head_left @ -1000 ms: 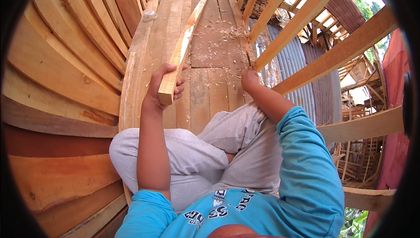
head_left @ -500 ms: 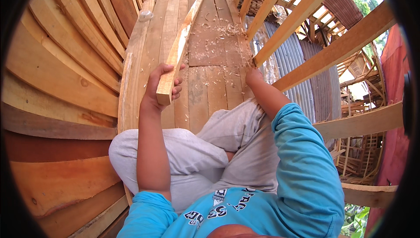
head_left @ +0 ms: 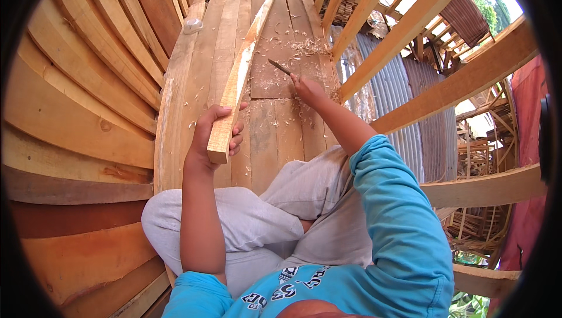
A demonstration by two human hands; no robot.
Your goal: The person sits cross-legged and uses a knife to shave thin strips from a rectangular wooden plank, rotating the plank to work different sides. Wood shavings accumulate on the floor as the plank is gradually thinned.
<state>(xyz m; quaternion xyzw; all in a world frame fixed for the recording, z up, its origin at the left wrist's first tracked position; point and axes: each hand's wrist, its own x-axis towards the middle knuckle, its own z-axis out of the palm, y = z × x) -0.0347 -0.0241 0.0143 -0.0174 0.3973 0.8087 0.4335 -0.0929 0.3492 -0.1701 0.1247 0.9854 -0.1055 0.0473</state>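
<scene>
My left hand (head_left: 218,133) is wrapped round the thick, square end of a long piece of wood (head_left: 236,84). The piece tapers to a narrow tip pointing away from me, and pale, freshly cut faces show along it. To the right, my right hand (head_left: 308,91) grips a knife (head_left: 280,67) by its handle. Its dark, thin blade points forward and left, apart from the wood. Most of the handle is hidden in my fingers.
I sit cross-legged on a plank floor (head_left: 263,125). Curled wood shavings (head_left: 304,49) lie scattered ahead. A small clear container (head_left: 192,26) stands far left. Stacked boards (head_left: 76,113) line the left. Wooden slats (head_left: 404,31) on the right open onto corrugated metal sheets (head_left: 383,84).
My right hand has come up and left from beside the slats, bringing the knife into view. The left hand and the piece of wood sit slightly lower in the picture.
</scene>
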